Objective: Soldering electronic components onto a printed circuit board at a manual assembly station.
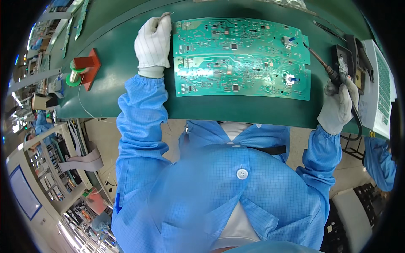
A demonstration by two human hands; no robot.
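A person in a blue smock and white gloves worked at a green bench [126,84], seen from above. Two long green circuit boards [241,59] lay side by side, touching along their long edges, near the middle of the bench and close to its front edge. The left hand [152,42] rested at the boards' left end, its fingers curled shut and pinching a thin strand of solder wire [166,15] whose tip poked out above the fist, near the far left corner of the boards. The right hand [337,105] sat near the bench's right front edge, fingers wrapped closed around the dark handle of a soldering iron [322,63]; the iron's slim tip pointed up and left, ending just beside the right end of the boards. A green spool on a red stand [84,69] stood toward the bench's left edge, well apart from the boards.
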